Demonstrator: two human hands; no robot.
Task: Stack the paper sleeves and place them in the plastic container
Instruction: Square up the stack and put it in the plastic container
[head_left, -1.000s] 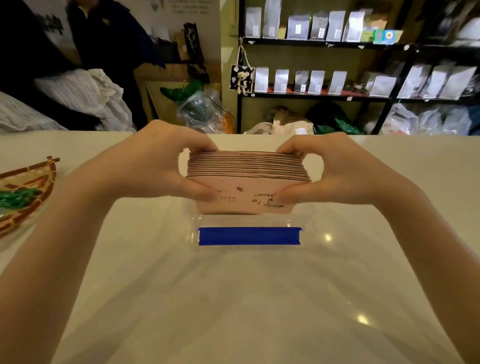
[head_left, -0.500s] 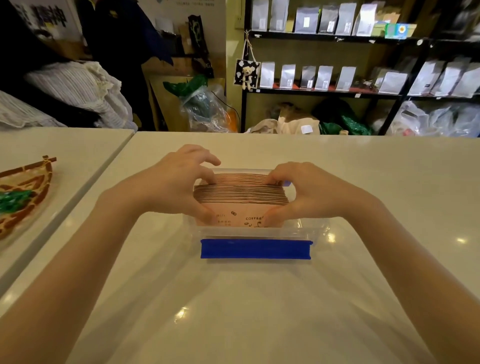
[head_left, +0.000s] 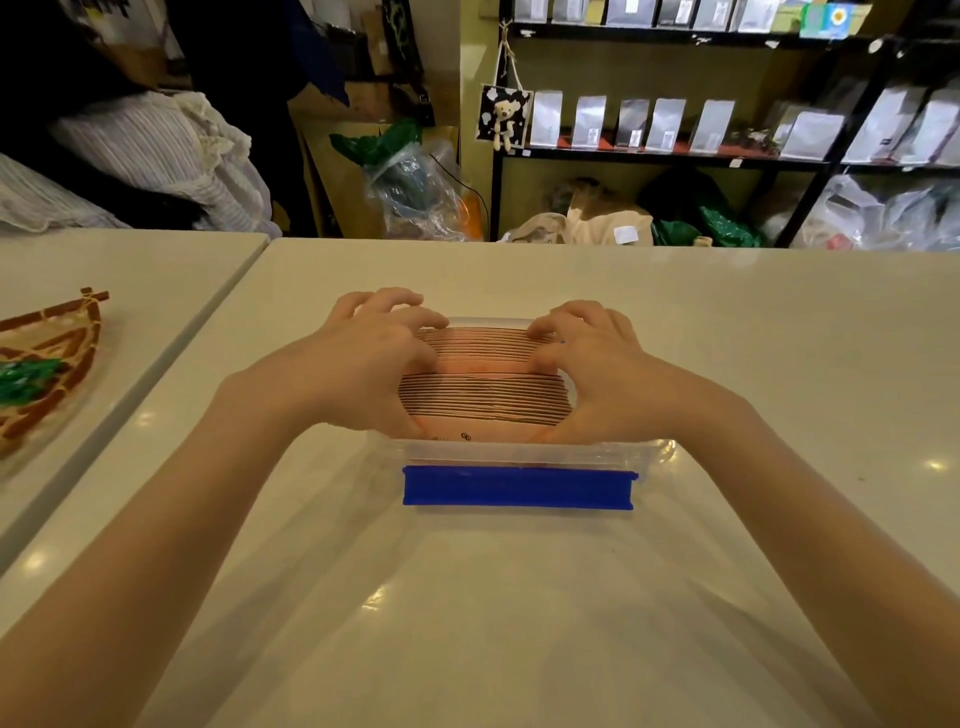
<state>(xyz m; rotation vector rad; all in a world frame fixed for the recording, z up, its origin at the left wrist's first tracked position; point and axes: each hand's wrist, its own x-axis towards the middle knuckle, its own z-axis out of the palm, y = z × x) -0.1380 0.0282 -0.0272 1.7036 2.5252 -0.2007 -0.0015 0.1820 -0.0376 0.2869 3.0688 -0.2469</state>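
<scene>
My left hand and my right hand press from both sides on a stack of pink paper sleeves with dark edges, and the stack stands on its edge inside the clear plastic container. The fingers of both hands curl over the top of the stack and the thumbs are at its near face, so each hand is closed on the sleeves. On the near sleeve I see a small dark print (too small to read). The container rests on the white table, and its blue clip handle lies along the near wall, toward me. A second white table is at the left, with a narrow gap between, and a woven brown basket with something green sits on it, well apart from the container.
</scene>
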